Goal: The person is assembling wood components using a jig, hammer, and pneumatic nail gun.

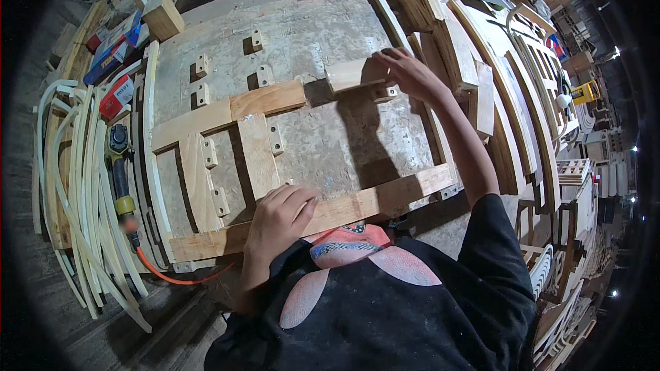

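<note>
My right hand (pixel 410 74) grips the right end of a short wooden board (pixel 352 74), which is tilted above the workbench (pixel 323 137). My left hand (pixel 280 218) is closed, its fingers curled over the near wooden rail (pixel 381 199) where an upright slat (pixel 257 148) meets it; what the fingertips hold, if anything, is hidden. A second upright slat (pixel 197 178) stands to the left. Across their far ends lies a crosspiece (pixel 268 99), with a gap between its right end and the held board. Several small drilled blocks, one beside the slat (pixel 276 140), sit on the bench.
Left of the bench lie a power tool (pixel 120 165) with an orange cord (pixel 161 275) and a pile of thin curved strips (pixel 86 185). Stacked timber (pixel 454 48) lines the right side. Wooden blocks (pixel 163 17) stand at the far corners.
</note>
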Action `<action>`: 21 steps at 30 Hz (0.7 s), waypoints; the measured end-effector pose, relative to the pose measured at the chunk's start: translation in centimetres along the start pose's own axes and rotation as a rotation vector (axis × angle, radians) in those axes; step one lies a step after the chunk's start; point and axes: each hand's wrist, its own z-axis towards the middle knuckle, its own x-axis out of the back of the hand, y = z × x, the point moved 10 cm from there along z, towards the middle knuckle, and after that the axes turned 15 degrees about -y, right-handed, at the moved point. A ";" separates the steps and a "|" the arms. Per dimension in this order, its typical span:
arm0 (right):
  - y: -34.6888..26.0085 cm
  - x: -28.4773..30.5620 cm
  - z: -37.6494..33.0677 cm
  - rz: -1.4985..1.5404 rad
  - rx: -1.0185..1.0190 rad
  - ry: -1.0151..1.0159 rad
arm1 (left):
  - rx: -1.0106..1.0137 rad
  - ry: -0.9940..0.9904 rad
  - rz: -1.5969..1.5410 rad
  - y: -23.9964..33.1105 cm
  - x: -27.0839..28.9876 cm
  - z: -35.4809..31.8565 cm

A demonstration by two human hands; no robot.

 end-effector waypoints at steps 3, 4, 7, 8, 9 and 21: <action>0.8 -2.4 0.6 0.021 -0.012 -0.107 | 0.054 0.047 -0.038 -0.9 0.5 -0.9; 0.6 -2.2 0.5 0.005 -0.006 -0.106 | 0.074 0.077 -0.052 -1.4 0.7 -1.2; 0.7 -2.0 0.4 -0.028 0.046 -0.112 | 0.112 0.084 -0.093 -2.2 0.7 -1.4; 1.6 -2.6 0.2 -0.059 0.032 -0.112 | 0.114 0.081 -0.094 -2.2 0.7 -1.4; 1.7 -2.7 0.1 -0.058 0.034 -0.114 | 0.098 0.083 -0.083 -2.0 0.7 -1.3; 0.7 -2.0 -1.1 -0.112 0.023 -0.096 | 0.102 0.111 -0.085 -1.5 0.8 -1.8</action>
